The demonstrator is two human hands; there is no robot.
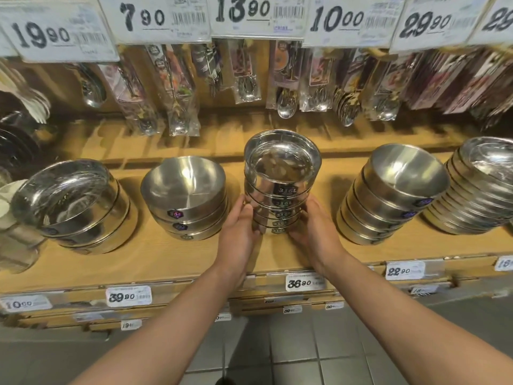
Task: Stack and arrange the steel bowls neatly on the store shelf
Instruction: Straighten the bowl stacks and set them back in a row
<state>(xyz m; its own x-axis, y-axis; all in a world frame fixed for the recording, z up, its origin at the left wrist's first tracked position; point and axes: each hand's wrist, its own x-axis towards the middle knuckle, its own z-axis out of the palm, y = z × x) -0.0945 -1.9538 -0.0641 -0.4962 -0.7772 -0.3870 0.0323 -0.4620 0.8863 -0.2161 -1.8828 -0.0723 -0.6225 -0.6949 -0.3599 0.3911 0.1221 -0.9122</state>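
A tall stack of several shiny steel bowls [281, 179] with dark labels stands upright in the middle of the wooden shelf [155, 262]. My left hand [238, 232] grips the lower left side of this stack, fingers curled round the bottom bowls. My right hand [312, 232] grips its lower right side. Left of it sits a short stack of matte steel bowls [186, 195], leaning slightly. Further left is a stack of wide polished bowls [72, 204]. To the right stand a tilted matte bowl stack [394, 193] and a stack of shallow polished bowls [477, 187].
Packaged spoons and cutlery [288, 87] hang on the back wall above the shelf, under large price signs [249, 15]. Price tags [304, 282] line the shelf's front edge. Plates or lids [19, 140] stand at the far left. Grey tiled floor [291, 348] lies below.
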